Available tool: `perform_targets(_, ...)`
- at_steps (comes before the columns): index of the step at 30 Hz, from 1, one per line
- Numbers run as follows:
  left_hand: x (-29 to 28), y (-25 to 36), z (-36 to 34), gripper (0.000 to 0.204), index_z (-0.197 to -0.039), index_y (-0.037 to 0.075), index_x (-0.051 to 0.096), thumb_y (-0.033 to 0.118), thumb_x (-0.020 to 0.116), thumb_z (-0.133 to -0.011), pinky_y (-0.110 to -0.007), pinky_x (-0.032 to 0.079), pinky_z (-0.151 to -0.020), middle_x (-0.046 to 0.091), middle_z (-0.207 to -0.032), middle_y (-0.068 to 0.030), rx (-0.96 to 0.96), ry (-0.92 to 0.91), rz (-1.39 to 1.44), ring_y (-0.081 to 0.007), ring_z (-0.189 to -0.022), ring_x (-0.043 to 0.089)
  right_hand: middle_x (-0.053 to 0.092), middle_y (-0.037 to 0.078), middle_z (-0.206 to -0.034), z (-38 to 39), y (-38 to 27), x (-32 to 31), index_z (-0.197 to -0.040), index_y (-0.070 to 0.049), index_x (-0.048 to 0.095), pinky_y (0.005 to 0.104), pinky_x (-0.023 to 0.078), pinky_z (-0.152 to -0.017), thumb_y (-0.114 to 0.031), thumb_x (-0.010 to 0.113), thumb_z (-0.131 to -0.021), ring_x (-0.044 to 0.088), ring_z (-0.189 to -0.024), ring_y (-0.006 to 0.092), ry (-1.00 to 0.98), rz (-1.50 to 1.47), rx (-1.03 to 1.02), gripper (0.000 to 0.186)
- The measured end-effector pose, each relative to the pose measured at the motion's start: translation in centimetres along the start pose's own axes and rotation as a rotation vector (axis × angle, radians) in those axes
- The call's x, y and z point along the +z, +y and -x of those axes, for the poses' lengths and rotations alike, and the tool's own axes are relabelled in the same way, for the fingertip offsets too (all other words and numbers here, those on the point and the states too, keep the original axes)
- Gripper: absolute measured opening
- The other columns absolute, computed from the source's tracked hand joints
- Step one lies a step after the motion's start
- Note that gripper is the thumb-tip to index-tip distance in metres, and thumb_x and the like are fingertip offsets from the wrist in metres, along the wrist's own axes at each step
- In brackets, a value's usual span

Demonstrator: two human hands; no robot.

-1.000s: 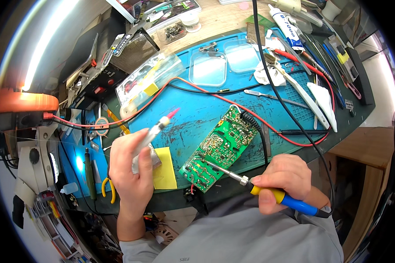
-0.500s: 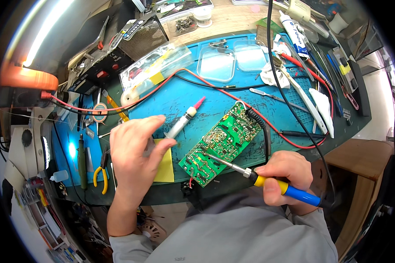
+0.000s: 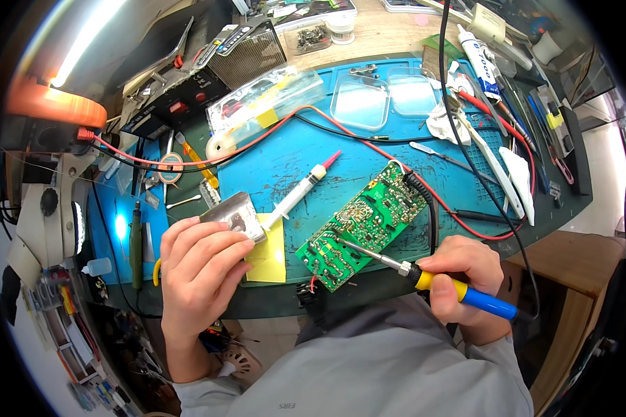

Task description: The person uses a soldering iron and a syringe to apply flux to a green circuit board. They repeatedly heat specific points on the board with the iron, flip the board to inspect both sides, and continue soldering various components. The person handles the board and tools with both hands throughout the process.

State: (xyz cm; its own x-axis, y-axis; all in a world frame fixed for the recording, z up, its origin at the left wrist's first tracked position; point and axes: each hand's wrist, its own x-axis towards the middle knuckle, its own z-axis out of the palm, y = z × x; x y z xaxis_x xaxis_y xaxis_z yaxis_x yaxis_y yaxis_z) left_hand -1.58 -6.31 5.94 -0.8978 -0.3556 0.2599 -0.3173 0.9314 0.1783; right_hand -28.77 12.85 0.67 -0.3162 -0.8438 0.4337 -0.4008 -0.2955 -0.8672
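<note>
My right hand is closed around the yellow and blue handle of a soldering iron. Its tip reaches the lower middle of a green circuit board, solder side up. My left hand has its fingers bent together over the near edge of a shallow grey metal tray with a stained inside; the thumb is mostly hidden. Right beside the tray, a clear syringe with a pink tip lies on the blue mat. A yellow paper pad shows below it.
A thin black cable hangs across the right side. Red and black test leads curve over the mat. Clear lids lie behind the board. Tweezers and a white brush are at the right, an orange-topped meter at the left.
My left hand has turned from a spread thumb and forefinger to bunched fingers, and the metal tray now shows. The iron tip stays at nearly the same place on the board.
</note>
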Motion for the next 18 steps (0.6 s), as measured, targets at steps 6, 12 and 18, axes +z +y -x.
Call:
perform_targets(6, 1.04, -0.42, 0.66, 0.024, -0.093, 0.005, 0.070, 0.003, 0.077, -0.070, -0.040, 0.051, -0.082, 0.069, -0.090, -0.0056, 0.022, 0.084, -0.004, -0.0239, -0.086, 0.066, 0.070, 0.005, -0.068, 0.01, 0.25, -0.07, -0.089, -0.003, 0.071, 0.0246, 0.046, -0.046, -0.008, 0.069, -0.076, 0.059, -0.051, 0.0128, -0.009, 0.002, -0.016, 0.014)
perform_targets(12, 1.00, -0.75, 0.88, 0.023, -0.089, 0.004, 0.069, 0.001, 0.076, -0.068, -0.039, 0.052, -0.075, 0.068, -0.085, -0.0057, 0.041, 0.165, -0.003, -0.0249, -0.079, 0.066, 0.069, 0.005, -0.067, -0.12, 0.16, 0.04, -0.090, -0.003, 0.071, 0.0244, 0.046, -0.046, -0.010, 0.069, -0.077, 0.059, -0.051, 0.0127, -0.006, 0.003, -0.031, 0.014)
perform_targets(18, 1.00, -0.42, 0.36, 0.024, -0.089, 0.003, 0.067, -0.003, 0.078, -0.068, -0.039, 0.053, -0.072, 0.068, -0.085, -0.0073, 0.017, 0.244, 0.074, -0.0258, -0.078, 0.065, 0.069, 0.005, -0.067, -0.02, 0.30, -0.09, -0.090, -0.003, 0.071, 0.0244, 0.045, -0.045, -0.011, 0.069, -0.078, 0.059, -0.050, 0.0128, -0.007, 0.008, -0.037, 0.014)
